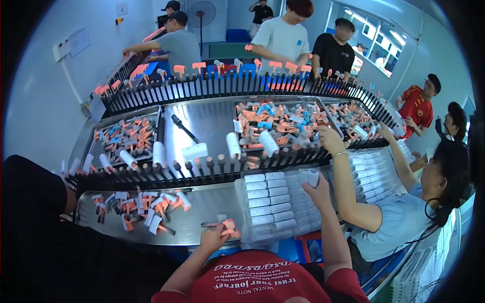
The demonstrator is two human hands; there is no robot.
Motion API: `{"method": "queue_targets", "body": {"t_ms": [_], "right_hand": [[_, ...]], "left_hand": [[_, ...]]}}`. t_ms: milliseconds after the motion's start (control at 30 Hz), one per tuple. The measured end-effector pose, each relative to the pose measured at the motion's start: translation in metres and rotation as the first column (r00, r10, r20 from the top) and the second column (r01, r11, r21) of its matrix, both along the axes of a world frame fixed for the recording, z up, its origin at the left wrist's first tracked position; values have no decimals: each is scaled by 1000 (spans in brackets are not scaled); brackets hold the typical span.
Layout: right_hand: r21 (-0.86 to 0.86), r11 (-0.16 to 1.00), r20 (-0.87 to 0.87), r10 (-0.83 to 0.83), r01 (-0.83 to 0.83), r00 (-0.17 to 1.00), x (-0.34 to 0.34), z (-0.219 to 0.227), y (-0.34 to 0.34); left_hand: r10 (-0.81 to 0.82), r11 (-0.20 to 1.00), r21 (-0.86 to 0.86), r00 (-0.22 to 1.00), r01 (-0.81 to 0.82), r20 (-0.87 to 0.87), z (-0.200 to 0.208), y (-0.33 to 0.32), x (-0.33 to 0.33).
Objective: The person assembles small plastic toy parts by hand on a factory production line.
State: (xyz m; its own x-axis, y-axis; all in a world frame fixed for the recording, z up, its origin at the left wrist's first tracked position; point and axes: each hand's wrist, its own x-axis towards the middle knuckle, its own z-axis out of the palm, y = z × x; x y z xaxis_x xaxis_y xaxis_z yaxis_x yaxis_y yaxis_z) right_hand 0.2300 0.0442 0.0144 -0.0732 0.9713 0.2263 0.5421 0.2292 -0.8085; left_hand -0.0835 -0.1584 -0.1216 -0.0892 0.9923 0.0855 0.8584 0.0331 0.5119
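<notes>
My left hand (212,238) is closed on a coral plastic piece (230,229) low over the metal tray (202,207) in front of me. A dark rod pokes out on the left of that hand. In my raised right hand (317,191) is a white plastic housing (308,176), held above the clear blister tray (308,212). Rows of white housings (258,194) lie in the left part of that blister tray. Several coral and white parts with black stems (151,202) are heaped at the left of the metal tray.
A rack of upright black pegs (207,169), some carrying white housings, crosses ahead. Beyond stand trays of mixed coral, grey and blue parts (283,121) and another peg rack (192,88). A co-worker (404,212) sits close on my right, arms reaching forward; others work farther off.
</notes>
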Motion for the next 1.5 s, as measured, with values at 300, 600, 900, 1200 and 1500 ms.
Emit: {"method": "queue_targets", "body": {"t_ms": [300, 600, 900, 1200, 1500], "right_hand": [[194, 978, 223, 28, -73, 974, -52, 72, 74], [138, 638, 647, 521, -757, 557, -141, 109, 88], [231, 836, 429, 372, -498, 823, -210, 49, 49], [503, 728, 74, 501, -465, 863, -242, 35, 12], [11, 988, -415, 146, -156, 898, -123, 31, 3]], "left_hand": [[40, 978, 199, 996, -56, 84, 5, 4, -5], [94, 960, 248, 985, -129, 148, 6, -4, -20], [105, 957, 244, 972, -156, 212, 2, -10, -31], [90, 951, 254, 945, -175, 313, 17, 0, -38], [130, 972, 144, 934, -187, 334, 13, 5, -47]]}}
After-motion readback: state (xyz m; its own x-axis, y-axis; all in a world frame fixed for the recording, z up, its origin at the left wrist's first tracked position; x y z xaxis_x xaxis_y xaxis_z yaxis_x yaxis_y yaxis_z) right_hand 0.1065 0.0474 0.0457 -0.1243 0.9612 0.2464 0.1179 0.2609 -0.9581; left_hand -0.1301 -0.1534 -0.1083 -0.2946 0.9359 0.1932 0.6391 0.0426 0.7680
